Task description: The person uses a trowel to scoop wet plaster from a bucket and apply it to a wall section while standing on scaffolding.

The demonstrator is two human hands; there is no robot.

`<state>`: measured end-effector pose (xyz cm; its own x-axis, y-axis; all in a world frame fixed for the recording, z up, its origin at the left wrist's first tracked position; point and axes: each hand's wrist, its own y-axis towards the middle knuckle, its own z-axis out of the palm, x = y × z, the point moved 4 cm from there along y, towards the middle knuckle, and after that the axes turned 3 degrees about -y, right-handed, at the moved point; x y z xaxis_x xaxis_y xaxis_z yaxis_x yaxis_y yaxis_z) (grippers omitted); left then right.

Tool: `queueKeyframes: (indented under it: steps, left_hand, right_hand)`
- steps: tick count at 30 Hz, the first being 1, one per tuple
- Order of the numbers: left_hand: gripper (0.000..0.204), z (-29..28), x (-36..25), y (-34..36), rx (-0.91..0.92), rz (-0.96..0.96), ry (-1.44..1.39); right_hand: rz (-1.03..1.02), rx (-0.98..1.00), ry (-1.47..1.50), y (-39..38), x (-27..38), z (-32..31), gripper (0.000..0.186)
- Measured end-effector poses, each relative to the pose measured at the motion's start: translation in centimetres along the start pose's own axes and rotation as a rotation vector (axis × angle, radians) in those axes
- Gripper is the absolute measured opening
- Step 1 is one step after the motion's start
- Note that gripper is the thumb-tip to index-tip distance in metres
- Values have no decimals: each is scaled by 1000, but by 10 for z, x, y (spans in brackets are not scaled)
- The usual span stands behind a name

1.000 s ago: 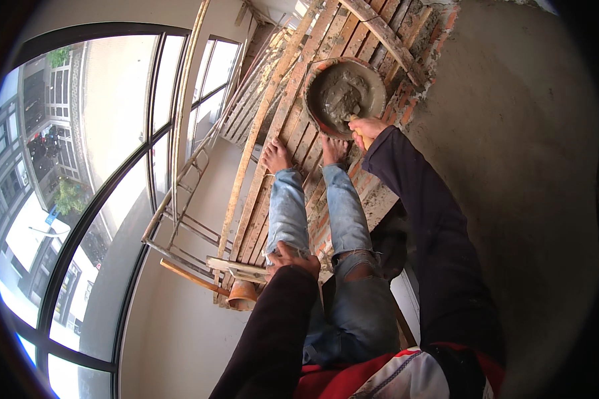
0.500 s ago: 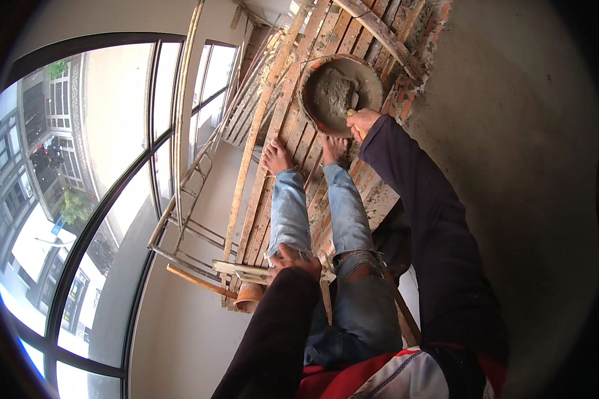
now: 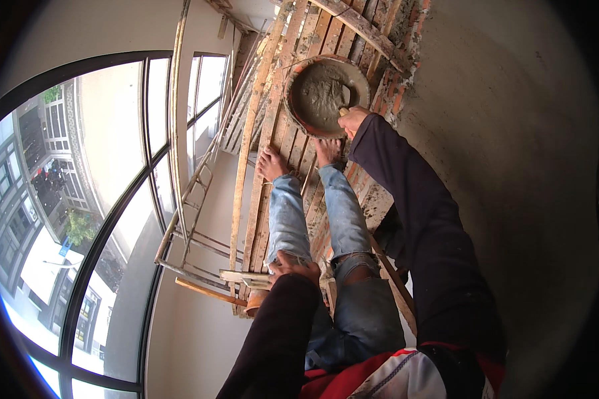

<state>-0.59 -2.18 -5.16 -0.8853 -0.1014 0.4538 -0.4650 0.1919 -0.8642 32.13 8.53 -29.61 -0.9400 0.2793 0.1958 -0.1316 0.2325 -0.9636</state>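
Note:
My right hand (image 3: 354, 120) is closed round the wooden handle of a trowel (image 3: 344, 112). The trowel's blade (image 3: 346, 96) dips into wet grey mortar (image 3: 319, 93) in a round, shallow tub (image 3: 293, 110), at the tub's near right side. At my left knee, my left hand (image 3: 294, 267) has its fingers curled at the end of a flat pale board (image 3: 243, 276), which juts out leftward; the grip itself is partly hidden. My bare feet (image 3: 271, 163) stand on planks just short of the tub.
Wooden scaffold planks (image 3: 259, 199) run away from me beside a brick edge (image 3: 383, 100). To the right is a grey plastered wall (image 3: 499, 133). Metal scaffold frames (image 3: 196, 193) stand left, before large windows (image 3: 106, 219). An orange bucket (image 3: 254, 302) sits below the pale board.
The view has shifted slightly, so the tub appears further left. My right hand stays at the tub's near side with the trowel; its blade shows more clearly. My left hand remains at the knee.

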Motion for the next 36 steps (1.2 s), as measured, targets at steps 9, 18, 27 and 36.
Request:
queueKeyframes:
  steps: [9, 18, 27, 36]
  left_hand:
    - [95, 0, -3, -2, -4, -14, 37]
    - [94, -18, -9, -9, 45, -1, -12]
    - [94, -11, -6, -1, 42, 2, 24]
    - [89, -13, -6, -7, -114, 34, 59]
  right_hand:
    - [480, -504, 106, -101, -23, -6, 32]
    - [208, -203, 860, -57, -14, 31, 31]
    - [521, -489, 274, -53, -19, -10, 23]
    - [363, -527, 274, -89, -16, 34, 33]
